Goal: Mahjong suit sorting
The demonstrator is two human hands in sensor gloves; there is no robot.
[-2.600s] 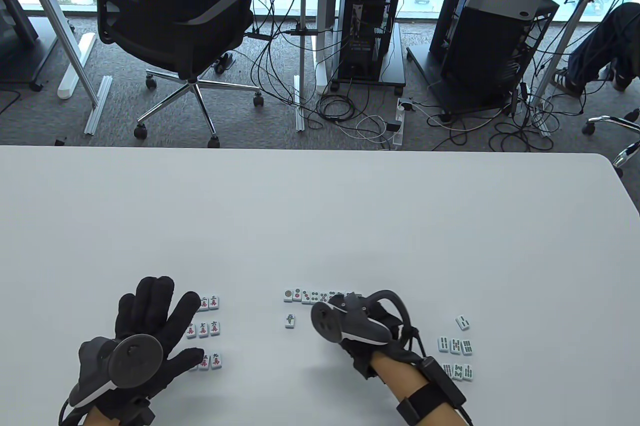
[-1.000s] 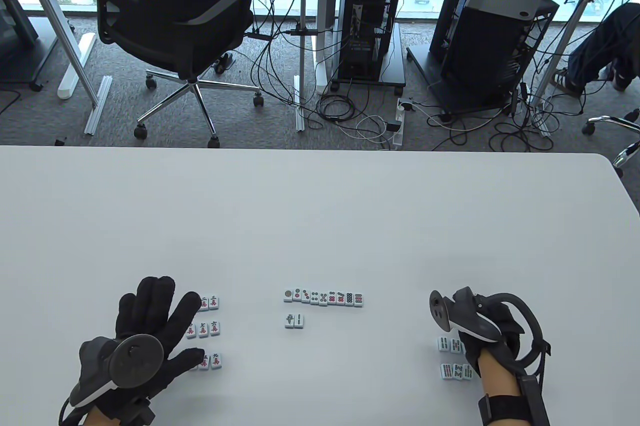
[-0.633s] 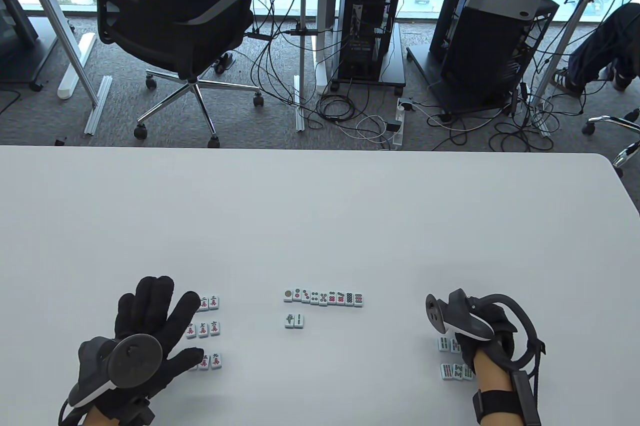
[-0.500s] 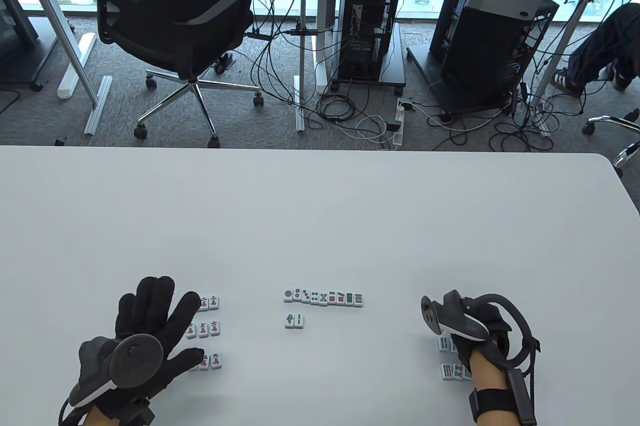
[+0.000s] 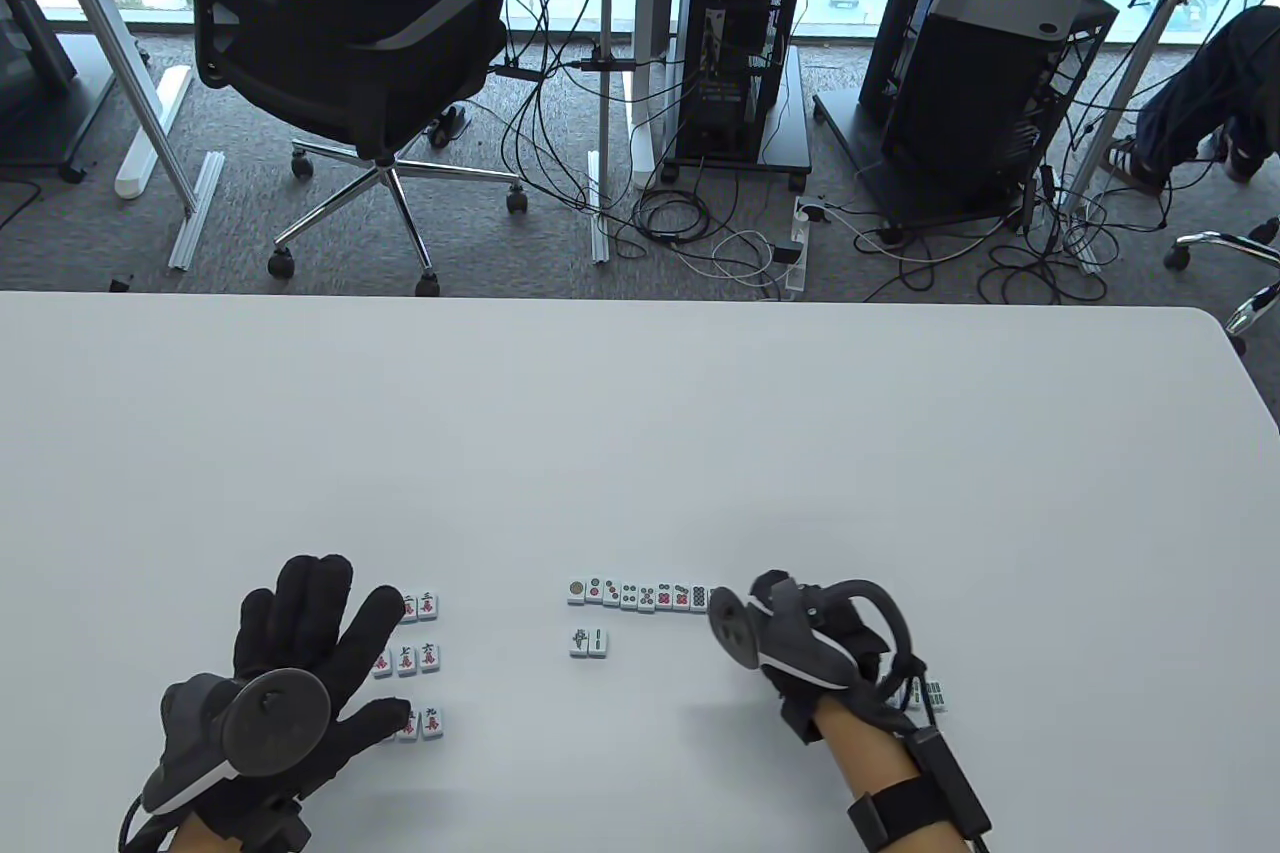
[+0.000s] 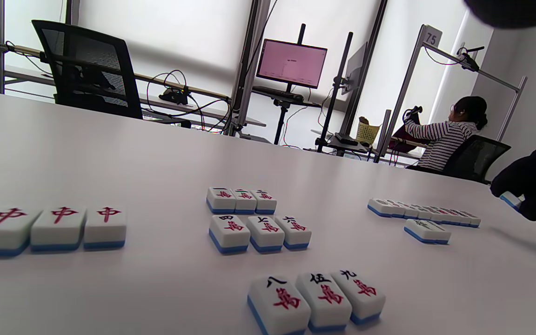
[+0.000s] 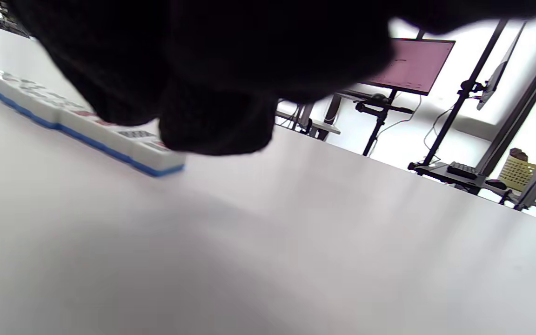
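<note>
White table (image 5: pixel 640 453): right hand (image 5: pixel 800 643) swings back from bamboo pile (image 5: pixel 930 692) toward dot row (image 5: pixel 640 595), pinching tile (image 6: pixel 510 200) (face hidden). Bound for bamboo pair (image 5: pixel 588 640), probably. Left hand (image 5: pixel 290 663) stays splayed flat beside character tiles (image 5: pixel 418 659).

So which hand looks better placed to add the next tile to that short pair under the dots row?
Probably the right hand: it hovers beside the dots row, near the pair of bamboo tiles, apparently holding a tile. The left hand rests flat by the character tiles.
</note>
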